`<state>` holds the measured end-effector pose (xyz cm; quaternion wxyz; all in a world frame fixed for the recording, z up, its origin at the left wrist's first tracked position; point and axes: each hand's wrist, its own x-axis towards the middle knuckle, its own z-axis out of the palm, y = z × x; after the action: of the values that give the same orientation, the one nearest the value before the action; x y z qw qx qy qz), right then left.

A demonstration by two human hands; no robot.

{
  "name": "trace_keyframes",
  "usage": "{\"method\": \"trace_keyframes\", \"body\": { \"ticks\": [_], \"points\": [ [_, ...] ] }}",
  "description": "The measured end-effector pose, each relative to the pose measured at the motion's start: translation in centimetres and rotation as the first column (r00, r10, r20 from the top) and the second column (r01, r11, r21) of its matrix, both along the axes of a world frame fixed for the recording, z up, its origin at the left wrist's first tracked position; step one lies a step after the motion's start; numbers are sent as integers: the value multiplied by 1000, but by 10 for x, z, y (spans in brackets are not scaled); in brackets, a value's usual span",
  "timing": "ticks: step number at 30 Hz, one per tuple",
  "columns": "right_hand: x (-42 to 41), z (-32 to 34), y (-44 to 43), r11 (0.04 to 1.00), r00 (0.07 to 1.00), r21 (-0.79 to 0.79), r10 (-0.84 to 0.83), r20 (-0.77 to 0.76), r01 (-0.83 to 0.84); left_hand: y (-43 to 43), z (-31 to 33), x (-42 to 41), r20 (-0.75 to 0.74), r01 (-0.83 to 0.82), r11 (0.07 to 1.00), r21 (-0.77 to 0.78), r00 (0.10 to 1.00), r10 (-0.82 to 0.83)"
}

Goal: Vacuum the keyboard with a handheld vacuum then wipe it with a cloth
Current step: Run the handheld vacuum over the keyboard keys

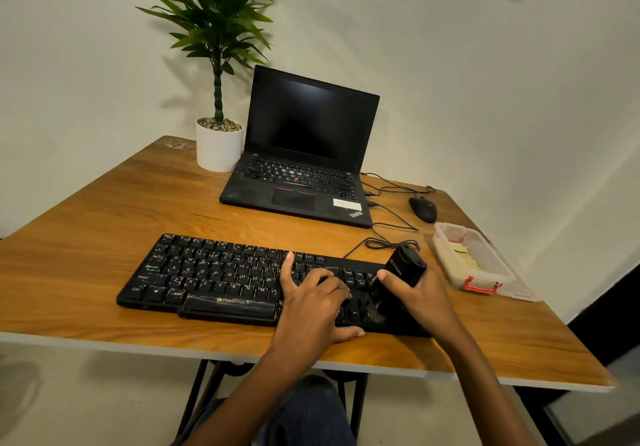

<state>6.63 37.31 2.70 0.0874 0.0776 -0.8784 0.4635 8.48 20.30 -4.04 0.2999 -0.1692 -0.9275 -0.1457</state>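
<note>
A black keyboard (214,274) lies across the near half of the wooden table (104,210). My right hand (420,298) grips a black handheld vacuum (403,270), tilted with its clear nozzle end down on the keyboard's right section. My left hand (311,298) rests flat on the keys right of centre, fingers spread, thumb over the front edge, holding nothing. No cloth is visible.
An open black laptop (304,154) stands behind the keyboard, with a potted plant (219,147) to its left. A black mouse (423,209) and loose cables (388,224) lie at the right. A clear plastic box (474,262) with a red latch sits near the right edge.
</note>
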Motion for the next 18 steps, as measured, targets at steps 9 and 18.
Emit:
{"method": "trace_keyframes", "body": {
  "ticks": [9,18],
  "points": [
    [-24,2,-8,995,991,23,-99,-94,102,-1,-1,0,24,23,999,27,999,-23],
    [-46,-6,-13,996,969,44,-66,-239,78,1,-1,-1,28,17,999,46,999,-18]
  ]
}}
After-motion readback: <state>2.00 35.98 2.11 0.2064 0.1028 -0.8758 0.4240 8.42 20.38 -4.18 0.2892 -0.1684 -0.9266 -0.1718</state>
